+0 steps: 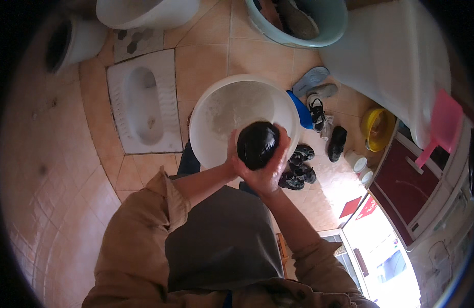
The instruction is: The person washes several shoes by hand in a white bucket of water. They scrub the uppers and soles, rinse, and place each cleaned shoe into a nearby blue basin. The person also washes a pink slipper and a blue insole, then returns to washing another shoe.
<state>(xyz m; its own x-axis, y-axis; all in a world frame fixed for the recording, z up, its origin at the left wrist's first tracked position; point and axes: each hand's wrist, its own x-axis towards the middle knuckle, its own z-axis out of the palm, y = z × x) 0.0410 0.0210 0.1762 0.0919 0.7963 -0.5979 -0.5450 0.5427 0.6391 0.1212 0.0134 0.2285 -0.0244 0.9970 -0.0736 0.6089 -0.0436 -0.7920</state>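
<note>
My left hand (232, 158) and my right hand (272, 168) clasp a glossy, rounded black object (257, 144) from both sides. It looks wet, and its exact kind cannot be told from this angle. The hands are above the near right part of a large white basin (206, 115), which holds cloudy water (237, 100). Wet shine, perhaps suds, shows on my right hand. My fingertips on the far side are partly hidden by the object.
A squat toilet (144, 104) is set in the tiled floor at left. Right of the basin lie several dark shoes (304, 169), a black-and-white shoe (316, 111) and an insole (311, 80). Farther off are a light-green tub (298, 40) holding footwear, a yellow basin (378, 129) and a pink dipper (444, 123).
</note>
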